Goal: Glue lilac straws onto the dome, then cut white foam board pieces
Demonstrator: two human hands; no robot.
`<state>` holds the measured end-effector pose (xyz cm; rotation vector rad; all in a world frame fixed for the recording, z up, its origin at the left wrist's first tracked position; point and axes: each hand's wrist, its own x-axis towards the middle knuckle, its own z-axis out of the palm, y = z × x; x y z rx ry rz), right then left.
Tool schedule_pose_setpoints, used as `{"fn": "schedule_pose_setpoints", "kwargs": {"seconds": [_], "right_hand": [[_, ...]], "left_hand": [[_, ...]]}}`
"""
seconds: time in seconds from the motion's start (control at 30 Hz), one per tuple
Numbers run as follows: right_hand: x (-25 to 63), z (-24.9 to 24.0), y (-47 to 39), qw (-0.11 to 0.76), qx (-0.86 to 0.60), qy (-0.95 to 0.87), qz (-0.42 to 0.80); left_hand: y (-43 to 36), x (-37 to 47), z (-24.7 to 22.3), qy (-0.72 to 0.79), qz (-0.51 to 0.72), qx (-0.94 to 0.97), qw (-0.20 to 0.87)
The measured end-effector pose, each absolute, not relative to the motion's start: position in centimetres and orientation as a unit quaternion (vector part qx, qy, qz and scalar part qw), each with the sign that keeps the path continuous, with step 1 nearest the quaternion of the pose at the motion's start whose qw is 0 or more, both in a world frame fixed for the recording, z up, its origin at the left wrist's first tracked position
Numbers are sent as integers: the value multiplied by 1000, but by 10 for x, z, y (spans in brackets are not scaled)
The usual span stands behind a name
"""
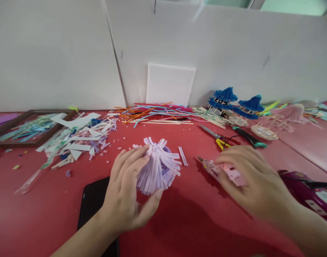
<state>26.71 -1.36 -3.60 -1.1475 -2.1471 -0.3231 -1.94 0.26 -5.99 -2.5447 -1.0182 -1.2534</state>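
Observation:
My left hand [128, 189] is curled round the left side of a lilac pipe-cleaner roof [156, 164], with fingertips at its upper edge and the thumb along its lower edge. Its strands fan out from a peak, and a darker purple ring shows behind on the right. Over a pair of pink-handled pliers [210, 167], my right hand [249, 178] has its fingers closed. The pliers' pointed jaws face up and left; part of the handles is hidden by the hand. Between the two hands lie short lilac pipe-cleaner pieces [183, 156].
A black phone [92, 196] lies partly under my left forearm. White and lilac scraps [85, 139] and a brown frame [26, 144] are left. Behind are pipe cleaners [155, 114]; to the right, scissors [210, 132], blue roofed models [224, 98] and a magenta device [308, 192].

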Motion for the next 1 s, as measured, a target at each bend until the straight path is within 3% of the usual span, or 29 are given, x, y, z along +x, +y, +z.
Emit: {"fn": "schedule_pose_setpoints", "kwargs": {"seconds": [0.07,0.33,0.47,0.63,0.83,0.9,1.0], "right_hand": [[234,-27,-21,373,-388,-841,-55],[169,-56,-28,426,-376,-692,446],[168,-56,-25,417,-354,-619,564],[194,-38,-24,440,-413,-593,534],[242,-23,4,490,-525,-565,407],[250,-23,17,445,-559,-616,332],[261,-25,30,284,-572,-748,181]], "left_hand": [[1,-19,-59,-345,-414,-840,60],[2,-21,-56,-335,-398,-850,82],[3,-21,-56,-328,-400,-851,92],[3,-21,-58,-328,-406,-848,97],[4,-21,-57,-317,-407,-848,118],[4,-20,-57,-319,-406,-848,120],[4,-19,-57,-330,-411,-842,111]]}}
